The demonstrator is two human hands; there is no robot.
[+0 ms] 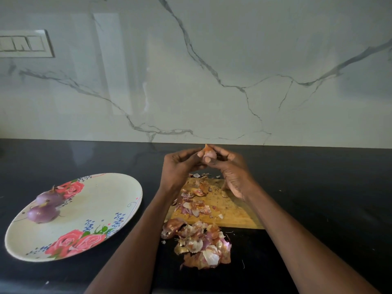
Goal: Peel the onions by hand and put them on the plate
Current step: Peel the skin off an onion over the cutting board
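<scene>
Both hands up over the far edge of the cutting board [233, 211], and the board is our landmark here. Left of the board there's a stretch of bare dark bench [318, 187] before the floral plate [101, 200], whose near rim sits close to the bench's front edge; right of the board, a wide run of open bench. Behind the board, the bench runs back to the marble wall [212, 71].

Now the fingers: the left hand [180, 166] has its fingers curled in, tips closed on the onion [207, 154], and the right hand [231, 166] grips the same onion from the other side, fingers wrapped round it. The onion sits between the two hands, lifted clear above the board's far edge, with a tuft of papery skin poking out on top.

Count them up: one onion in the hands, two peeled purple onions [45, 205] on the plate, lying touching each other at its left side, well left of the board. One plate, one board. Loose skin scraps [195, 204] are scattered on the board's left half, and a bigger heap of peels [201, 245] lies on the bench just in front of the board's near edge
</scene>
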